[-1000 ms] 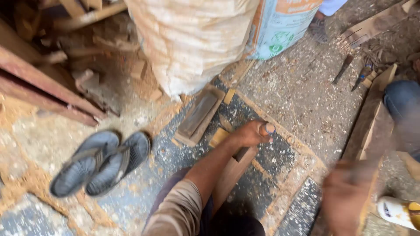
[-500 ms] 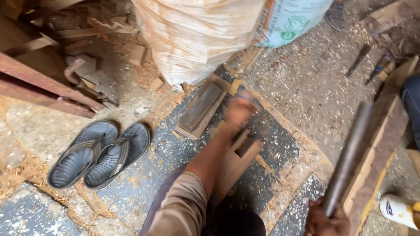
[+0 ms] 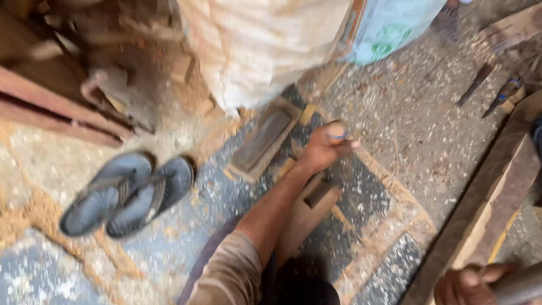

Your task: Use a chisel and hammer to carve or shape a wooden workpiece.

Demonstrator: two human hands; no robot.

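The left hand (image 3: 326, 148) is stretched out over the floor in the middle of the scene, with the fingers curled together around a small pale object (image 3: 336, 131) that has a thin blue line on it; the picture is blurred there, so I cannot tell what kind of object it is. The arm has a brown sleeve (image 3: 228, 277) at the near edge. Under the forearm lies a short brown wooden block with a notch (image 3: 309, 212), and just left of the hand lies a flat rectangular wooden piece with a raised frame (image 3: 262, 140), both on the dark speckled floor with lines of orange sawdust (image 3: 370, 195).

The right hand (image 3: 468, 284) is at the near right corner, closed tightly around a thick dark round handle (image 3: 516, 285) that goes out of the picture to the right. Touching this hand, a long brown wooden plank (image 3: 488, 197) goes from near to far along the right side.

On the left, a pair of grey-blue rubber sandals (image 3: 127, 193) lies side by side on the sawdust. At the far side stands a big white woven sack (image 3: 262, 48), and beside it on the right a light green printed sack (image 3: 389, 25). Far right, some dark metal tools (image 3: 491, 90) lie on the grey floor. Far left there are rough brown wooden beams (image 3: 53, 107).
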